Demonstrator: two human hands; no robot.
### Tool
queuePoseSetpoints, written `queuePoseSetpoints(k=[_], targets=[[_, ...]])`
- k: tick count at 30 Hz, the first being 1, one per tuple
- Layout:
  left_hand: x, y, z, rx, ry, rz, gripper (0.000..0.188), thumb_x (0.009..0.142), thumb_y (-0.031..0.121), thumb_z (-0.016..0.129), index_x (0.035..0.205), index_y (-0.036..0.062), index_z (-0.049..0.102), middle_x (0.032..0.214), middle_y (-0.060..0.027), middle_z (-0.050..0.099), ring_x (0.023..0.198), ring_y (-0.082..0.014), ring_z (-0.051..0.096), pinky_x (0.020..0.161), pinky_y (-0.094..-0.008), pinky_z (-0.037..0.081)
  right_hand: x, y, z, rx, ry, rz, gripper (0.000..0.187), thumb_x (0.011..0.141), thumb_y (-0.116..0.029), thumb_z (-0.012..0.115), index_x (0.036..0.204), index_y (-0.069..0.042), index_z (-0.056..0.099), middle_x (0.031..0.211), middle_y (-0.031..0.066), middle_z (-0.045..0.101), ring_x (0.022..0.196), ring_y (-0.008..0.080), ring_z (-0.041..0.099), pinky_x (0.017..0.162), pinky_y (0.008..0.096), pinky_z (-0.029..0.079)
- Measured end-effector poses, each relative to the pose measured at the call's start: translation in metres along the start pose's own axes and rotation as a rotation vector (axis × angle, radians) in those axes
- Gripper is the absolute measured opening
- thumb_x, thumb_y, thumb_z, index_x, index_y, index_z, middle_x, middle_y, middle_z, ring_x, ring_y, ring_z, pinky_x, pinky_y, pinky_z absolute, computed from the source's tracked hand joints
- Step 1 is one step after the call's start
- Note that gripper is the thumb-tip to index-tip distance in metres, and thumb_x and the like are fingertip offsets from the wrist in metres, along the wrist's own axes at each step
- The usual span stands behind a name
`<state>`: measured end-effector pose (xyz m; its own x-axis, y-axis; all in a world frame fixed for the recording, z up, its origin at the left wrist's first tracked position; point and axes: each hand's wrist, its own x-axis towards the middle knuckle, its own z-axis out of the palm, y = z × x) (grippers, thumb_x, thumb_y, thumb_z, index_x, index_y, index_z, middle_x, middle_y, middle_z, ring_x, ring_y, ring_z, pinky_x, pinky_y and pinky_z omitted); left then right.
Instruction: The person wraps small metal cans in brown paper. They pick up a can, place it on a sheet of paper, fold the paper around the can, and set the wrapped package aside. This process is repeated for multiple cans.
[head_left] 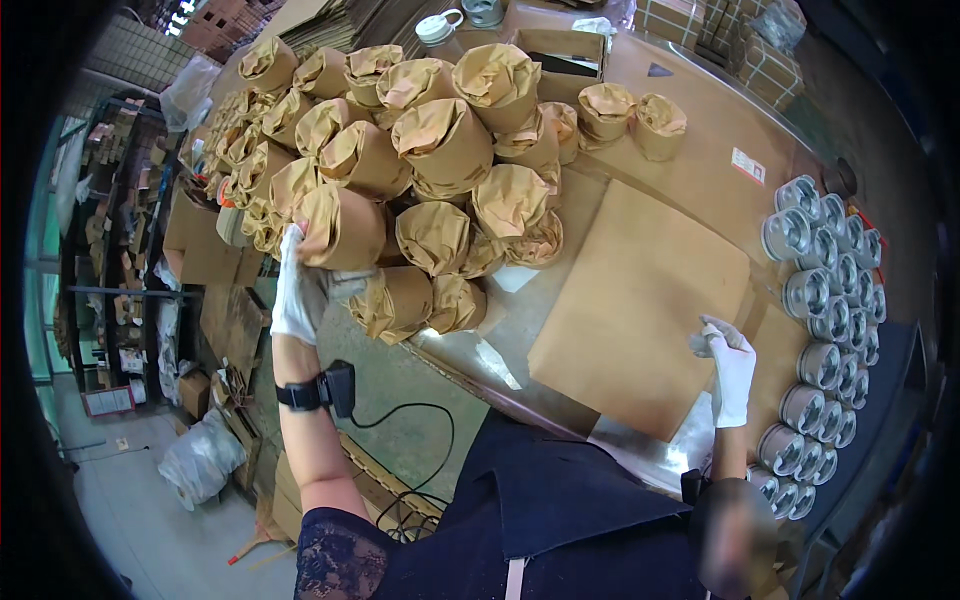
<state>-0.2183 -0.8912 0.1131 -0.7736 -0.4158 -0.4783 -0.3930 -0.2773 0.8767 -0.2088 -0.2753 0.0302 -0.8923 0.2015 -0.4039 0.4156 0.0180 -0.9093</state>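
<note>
Left fingers [293,245] gripping wrapped bundle [345,225], other bundles [443,150] crowding it, right fingers [716,335] curled, hold unclear, metal cylinders [817,366] rightward.

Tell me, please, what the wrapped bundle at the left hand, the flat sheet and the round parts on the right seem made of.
The wrapped bundle shows matte brown paper outside, judging by its creases. The flat sheet: paper or thin card, plain brown and sheenless. The round parts: probably smooth metal, silvery with bright highlights.

White gloves [735,372], boxy black wristband [300,396], dark navy garment [590,485], patterned short sleeve [340,555]
</note>
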Motion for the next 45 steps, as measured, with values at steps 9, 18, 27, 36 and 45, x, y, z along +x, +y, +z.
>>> queuePoseSetpoints(k=[9, 18, 27, 36, 45], targets=[[-0.008, 0.043, 0.083, 1.74, 0.82, 0.289, 0.061, 0.102, 0.061, 0.053, 0.13, 0.0102, 0.071, 0.114, -0.0282, 0.073, 0.109, -0.0408, 0.071, 0.089, -0.0494, 0.055, -0.009, 0.019, -0.021, -0.139, 0.019, -0.097, 0.031, 0.095, -0.013, 0.07, 0.12, 0.006, 0.075, 0.105, 0.0103, 0.079, 0.092, 0.0159, 0.075, 0.086, 0.0286, 0.057], [-0.117, -0.15, 0.273, 1.15, -0.957, 1.207, 0.068, 0.068, 0.02, 0.088, 0.132, 0.0106, 0.067, 0.147, -0.0196, 0.056, 0.135, -0.0382, 0.055, 0.111, -0.0514, 0.046, -0.104, 0.016, -0.176, -1.212, 0.398, -0.072, 0.045, 0.106, -0.039, 0.058, 0.085, -0.003, 0.076, 0.078, 0.0171, 0.075, 0.067, 0.033, 0.072, 0.06, 0.041, 0.055], [-0.131, -0.268, 0.278, 1.241, -1.165, 1.247, 0.062, 0.068, 0.019, 0.082, 0.128, 0.0144, 0.069, 0.15, -0.017, 0.055, 0.143, -0.0366, 0.048, 0.119, -0.0544, 0.037, -0.171, 0.101, -0.156, -1.554, 0.17, 0.419, 0.075, 0.076, -0.077, 0.072, 0.089, -0.003, 0.079, 0.085, 0.0179, 0.078, 0.081, 0.0372, 0.077, 0.074, 0.0442, 0.062], [-0.132, -0.275, 0.252, 1.19, -1.056, 1.438, 0.024, 0.083, 0.018, 0.075, 0.104, 0.0111, 0.07, 0.129, -0.0116, 0.064, 0.124, -0.0312, 0.062, 0.103, -0.0447, 0.053, -0.065, -0.017, -0.06, -0.669, -0.356, 0.33, 0.049, 0.094, -0.038, 0.074, 0.124, 0.0, 0.073, 0.118, 0.0152, 0.076, 0.107, 0.0208, 0.071, 0.099, 0.0299, 0.054], [-0.118, -0.197, 0.32, 0.963, -0.708, 1.492, 0.024, 0.088, 0.009, 0.071, 0.111, 0.0032, 0.064, 0.112, -0.012, 0.068, 0.095, -0.0306, 0.068, 0.081, -0.0435, 0.057, 0.001, -0.01, 0.009, -0.948, -0.142, 0.146, 0.064, 0.093, -0.068, 0.06, 0.077, -0.009, 0.08, 0.067, 0.0135, 0.072, 0.071, 0.0281, 0.073, 0.069, 0.036, 0.057]])
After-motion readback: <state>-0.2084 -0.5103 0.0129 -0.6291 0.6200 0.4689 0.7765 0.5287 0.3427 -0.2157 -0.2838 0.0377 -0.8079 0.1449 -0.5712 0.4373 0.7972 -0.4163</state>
